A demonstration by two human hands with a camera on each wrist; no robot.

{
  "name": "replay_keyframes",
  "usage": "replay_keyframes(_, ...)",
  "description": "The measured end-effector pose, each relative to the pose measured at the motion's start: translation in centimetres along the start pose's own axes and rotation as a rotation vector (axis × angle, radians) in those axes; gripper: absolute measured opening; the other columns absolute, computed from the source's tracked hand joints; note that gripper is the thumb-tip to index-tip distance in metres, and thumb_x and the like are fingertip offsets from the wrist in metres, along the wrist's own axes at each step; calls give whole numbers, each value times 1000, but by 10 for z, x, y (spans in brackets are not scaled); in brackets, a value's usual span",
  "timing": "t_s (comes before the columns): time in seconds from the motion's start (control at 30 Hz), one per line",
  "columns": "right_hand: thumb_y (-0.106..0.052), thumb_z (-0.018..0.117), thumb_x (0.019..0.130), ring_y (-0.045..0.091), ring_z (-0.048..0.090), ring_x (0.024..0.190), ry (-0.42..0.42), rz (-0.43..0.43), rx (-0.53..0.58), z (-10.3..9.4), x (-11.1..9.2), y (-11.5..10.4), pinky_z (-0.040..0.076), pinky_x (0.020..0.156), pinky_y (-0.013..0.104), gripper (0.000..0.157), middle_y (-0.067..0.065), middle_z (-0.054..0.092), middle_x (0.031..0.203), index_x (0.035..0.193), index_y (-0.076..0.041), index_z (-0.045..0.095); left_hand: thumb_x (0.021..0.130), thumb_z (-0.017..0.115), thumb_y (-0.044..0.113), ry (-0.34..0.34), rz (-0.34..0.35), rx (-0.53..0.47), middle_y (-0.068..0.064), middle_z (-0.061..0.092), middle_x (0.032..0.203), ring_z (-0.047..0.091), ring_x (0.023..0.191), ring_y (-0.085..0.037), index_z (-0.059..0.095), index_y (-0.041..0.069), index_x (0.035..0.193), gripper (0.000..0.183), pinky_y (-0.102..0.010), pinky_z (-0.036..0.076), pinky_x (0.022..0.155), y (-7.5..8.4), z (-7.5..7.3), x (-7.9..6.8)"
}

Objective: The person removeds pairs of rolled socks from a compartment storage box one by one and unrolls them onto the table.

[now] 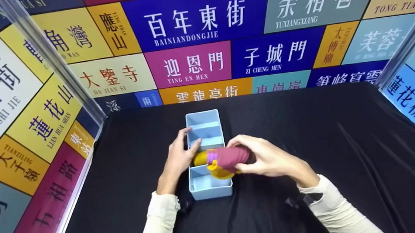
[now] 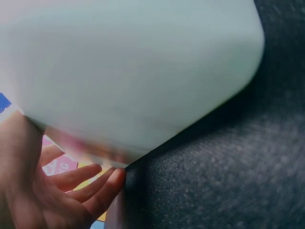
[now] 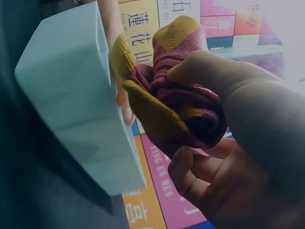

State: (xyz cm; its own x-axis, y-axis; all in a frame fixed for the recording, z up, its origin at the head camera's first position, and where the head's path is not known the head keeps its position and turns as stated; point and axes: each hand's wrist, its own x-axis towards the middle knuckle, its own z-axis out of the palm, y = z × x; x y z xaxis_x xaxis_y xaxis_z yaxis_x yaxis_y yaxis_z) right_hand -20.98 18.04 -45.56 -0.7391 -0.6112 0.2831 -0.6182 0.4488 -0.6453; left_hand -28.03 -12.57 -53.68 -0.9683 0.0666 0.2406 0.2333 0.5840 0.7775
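A maroon rolled pair of socks [image 3: 186, 90] with mustard-yellow ends is in my right hand [image 1: 270, 158], the thumb on one side and fingers on the other. In the head view the socks [image 1: 229, 157] are over a pale blue divided box [image 1: 211, 193], toward its front half. My left hand [image 1: 179, 154] holds the box's left side, its thumb over the rim and the other fingers at the outer wall. The left wrist view shows those fingers [image 2: 102, 191] by the box wall [image 2: 133, 81]. The socks hide part of the compartments.
Black cloth [image 1: 286, 125] covers the table beneath the box. Panels with coloured street-name signs [image 1: 188, 64] stand behind and at both sides, with clear corner posts [image 1: 74, 71] between them.
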Motion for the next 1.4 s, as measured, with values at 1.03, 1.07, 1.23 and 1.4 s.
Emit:
replay_keyframes(1.03, -19, 81, 99, 16, 65, 88, -86, 163, 99, -22, -65, 106, 55, 76, 28, 44, 2, 71, 112, 140, -24, 65, 102, 71, 53, -32, -26, -13, -5, 62, 156, 57, 146, -27, 55, 24, 156, 63, -49, 44, 124, 0, 2, -1)
replay_keyframes(1.07, -20, 81, 99, 15, 64, 88, -80, 161, 83, -22, -65, 107, 54, 76, 28, 44, 2, 71, 111, 140, -23, 65, 102, 71, 53, -33, -29, -10, -5, 62, 156, 57, 146, -26, 54, 24, 156, 64, -49, 44, 124, 0, 2, -1)
replay_keyframes(1.23, -20, 82, 98, 14, 61, 88, -54, 155, 39, -21, -66, 111, 54, 75, 32, 47, 1, 69, 113, 142, -20, 67, 101, 72, 52, -4, 15, 49, -5, 63, 154, 58, 145, -27, 58, 19, 154, 64, -47, 45, 124, 3, -2, 0)
replay_keyframes(1.4, -18, 83, 97, 14, 61, 90, -54, 164, 40, -20, -67, 112, 54, 76, 31, 50, -2, 68, 114, 144, -22, 67, 100, 76, 45, 103, 168, 218, -6, 68, 146, 65, 135, -29, 70, 17, 143, 52, -48, 51, 116, 12, -6, -1)
